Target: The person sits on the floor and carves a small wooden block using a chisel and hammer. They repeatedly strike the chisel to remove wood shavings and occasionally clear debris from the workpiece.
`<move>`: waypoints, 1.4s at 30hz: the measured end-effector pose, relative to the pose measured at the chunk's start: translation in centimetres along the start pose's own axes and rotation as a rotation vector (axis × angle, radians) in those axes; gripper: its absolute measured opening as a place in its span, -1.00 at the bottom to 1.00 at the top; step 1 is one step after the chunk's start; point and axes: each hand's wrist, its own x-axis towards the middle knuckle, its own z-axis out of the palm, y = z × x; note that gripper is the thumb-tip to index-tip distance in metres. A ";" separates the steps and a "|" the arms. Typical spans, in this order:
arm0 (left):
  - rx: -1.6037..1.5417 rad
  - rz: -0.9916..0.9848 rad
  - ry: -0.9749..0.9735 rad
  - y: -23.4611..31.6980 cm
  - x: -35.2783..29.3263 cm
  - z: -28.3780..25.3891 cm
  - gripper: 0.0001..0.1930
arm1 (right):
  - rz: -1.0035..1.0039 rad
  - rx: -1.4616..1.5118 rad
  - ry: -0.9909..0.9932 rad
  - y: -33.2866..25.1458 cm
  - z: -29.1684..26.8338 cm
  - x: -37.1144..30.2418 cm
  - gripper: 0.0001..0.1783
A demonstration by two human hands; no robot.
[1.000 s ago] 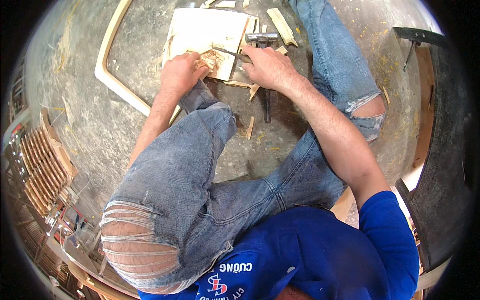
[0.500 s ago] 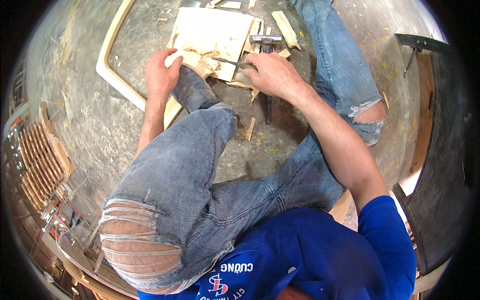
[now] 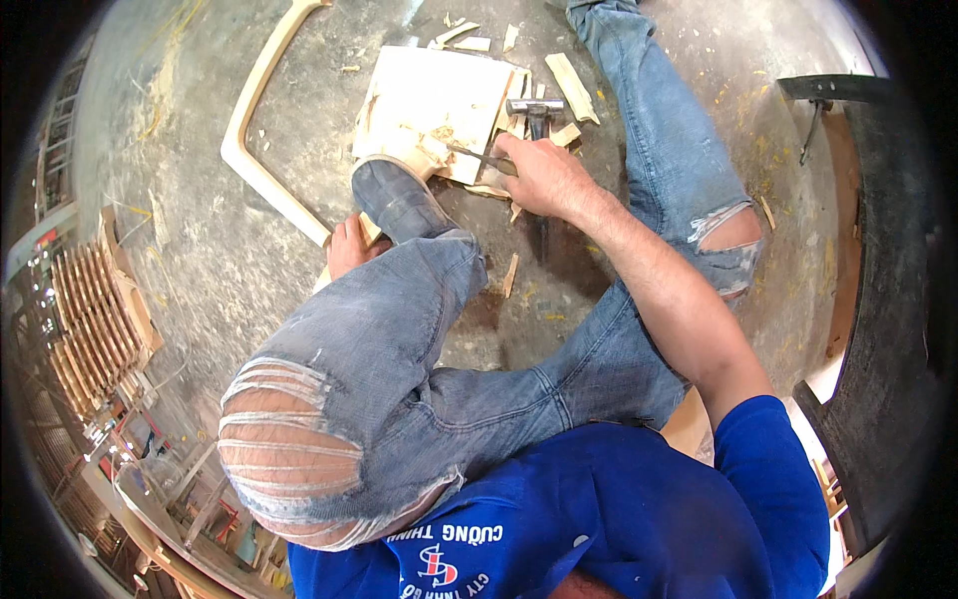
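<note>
My right hand (image 3: 551, 178) is closed around a thin, dark chisel-like tool (image 3: 479, 156), its tip pointing left over chips on a pale wooden board (image 3: 444, 85). The board lies flat on the floor, against the toe of my dark shoe (image 3: 397, 200). A hammer (image 3: 536, 106) rests just beyond my right hand, its handle running beneath the hand and wrist. Beside the shoe, my left hand (image 3: 349, 248) has its fingers bent over a bent wooden frame piece (image 3: 269, 190), with part of the hand hidden behind my leg.
Wood offcuts (image 3: 571, 88) and splinters are scattered around the board. My legs in torn jeans (image 3: 319, 299) flank the work. At the left stands a stack of slatted wooden parts (image 3: 100, 309); a large dark panel (image 3: 878, 299) rises on the right.
My left hand has dropped from above the shoe and board back toward me, onto the wooden frame piece. My right hand still holds the tool at nearly the same spot.
</note>
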 end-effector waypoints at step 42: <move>-0.187 -0.056 -0.717 -1.2 8.3 -6.7 -0.38 | 0.086 -0.112 0.073 -5.5 -1.4 -3.8 -0.60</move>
